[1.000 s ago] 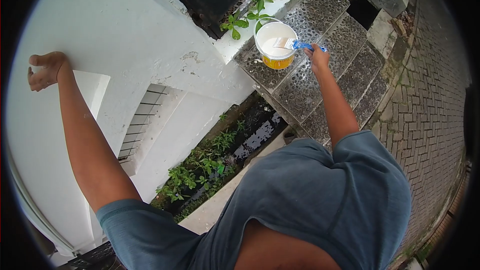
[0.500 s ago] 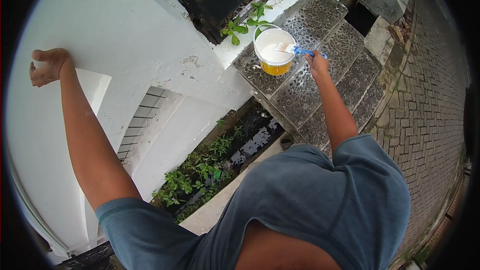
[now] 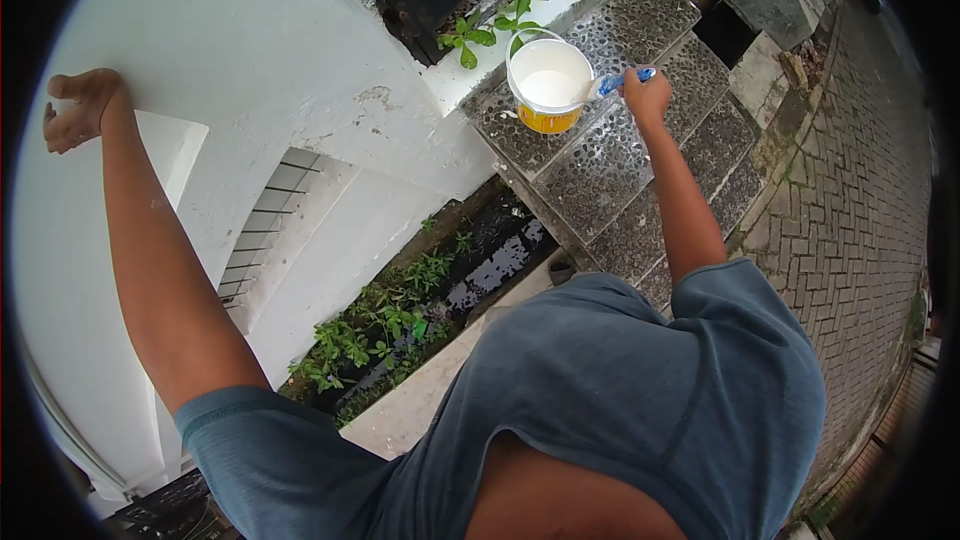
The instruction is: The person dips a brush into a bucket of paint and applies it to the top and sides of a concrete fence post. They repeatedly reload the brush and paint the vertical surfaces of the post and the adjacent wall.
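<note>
My right hand (image 3: pixel 647 95) is closed around the blue handle of a paintbrush (image 3: pixel 611 84). The brush's bristles reach the right side of the rim of a white and yellow paint bucket (image 3: pixel 548 120). White paint (image 3: pixel 549 87) shows inside the bucket, which stands on pebbled steps with its handle raised at the back. Far to the left, my left hand (image 3: pixel 84 110) rests at the white wall (image 3: pixel 270 50), thumb apart from the fingers and nothing in it.
Pebbled steps (image 3: pixel 590 190) lie ahead, with a brick-paved path (image 3: pixel 840 200) on the right. Below the wall runs a wet drain (image 3: pixel 490 270) with green plants (image 3: pixel 370 330). Leafy sprigs (image 3: pixel 467 39) grow at the ledge behind the bucket. Barred vents (image 3: pixel 270 210) open in the wall.
My right hand has drawn the brush back from over the paint to the bucket's right rim. The view has shifted slightly; my left hand stays at the wall.
</note>
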{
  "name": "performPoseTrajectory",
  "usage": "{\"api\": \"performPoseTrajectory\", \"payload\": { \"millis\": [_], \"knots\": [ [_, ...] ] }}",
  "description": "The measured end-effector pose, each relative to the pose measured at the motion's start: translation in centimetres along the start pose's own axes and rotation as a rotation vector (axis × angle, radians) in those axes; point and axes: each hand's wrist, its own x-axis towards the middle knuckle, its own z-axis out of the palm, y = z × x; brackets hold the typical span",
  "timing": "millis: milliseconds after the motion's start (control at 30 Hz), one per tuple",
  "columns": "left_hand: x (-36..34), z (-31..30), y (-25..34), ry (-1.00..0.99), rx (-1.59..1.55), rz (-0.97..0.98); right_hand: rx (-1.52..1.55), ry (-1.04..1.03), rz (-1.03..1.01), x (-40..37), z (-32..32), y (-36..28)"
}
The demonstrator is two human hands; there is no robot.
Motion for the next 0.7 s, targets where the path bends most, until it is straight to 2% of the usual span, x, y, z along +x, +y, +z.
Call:
{"api": "performPoseTrajectory", "payload": {
  "millis": [100, 267, 367, 467, 567, 700],
  "knots": [
    [0.1, 0.2, -0.5, -0.039, -0.009, -0.030, 0.003, 0.000, -0.011, -0.1, -0.6, -0.5],
    [0.5, 1.1, -1.2, 0.064, -0.021, 0.024, 0.070, -0.032, 0.004, 1.6, -0.5, 1.4],
    [0.7, 1.1, -1.4, 0.068, -0.015, 0.024, 0.524, -0.085, 0.175, 1.9, -0.9, 1.2],
    [0.5, 1.0, -1.1, 0.067, -0.027, 0.030, 0.747, -0.030, 0.310, 2.3, -0.7, 1.1],
    [0.1, 0.5, -0.2, 0.046, -0.038, 0.040, 0.830, -0.041, 0.407, 2.7, 0.4, 3.7],
    [0.4, 0.4, -0.8, 0.023, -0.008, 0.049, 0.741, -0.031, 0.444, 1.5, 1.5, 7.4]
  ]
}}
